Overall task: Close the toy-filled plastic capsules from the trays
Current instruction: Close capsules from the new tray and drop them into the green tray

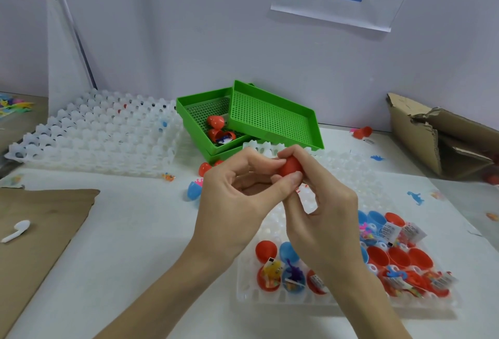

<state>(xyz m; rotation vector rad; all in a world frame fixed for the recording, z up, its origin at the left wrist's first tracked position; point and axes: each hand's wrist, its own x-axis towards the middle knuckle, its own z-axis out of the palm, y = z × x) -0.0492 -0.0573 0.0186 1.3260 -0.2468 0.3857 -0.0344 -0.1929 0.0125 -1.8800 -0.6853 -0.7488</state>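
Both hands meet at the middle of the view around a red capsule (289,166). My left hand (237,198) pinches it between thumb and forefinger, and my right hand (321,203) curls its fingers round it from the right. Below them lies a clear dimpled tray (248,284) with several open red and blue capsule halves holding toys and paper slips. A closed red capsule (266,250) sits at the tray's left. Behind the hands, a green tray (194,103) holds a closed red capsule (215,121) and an open one.
A second green tray (272,117) leans on the first. A stack of empty clear trays (91,128) fills the back left. Loose blue (194,190) and red (204,168) capsules lie left of the hands. A torn cardboard box (437,138) stands at the right, brown card (40,219) at the left.
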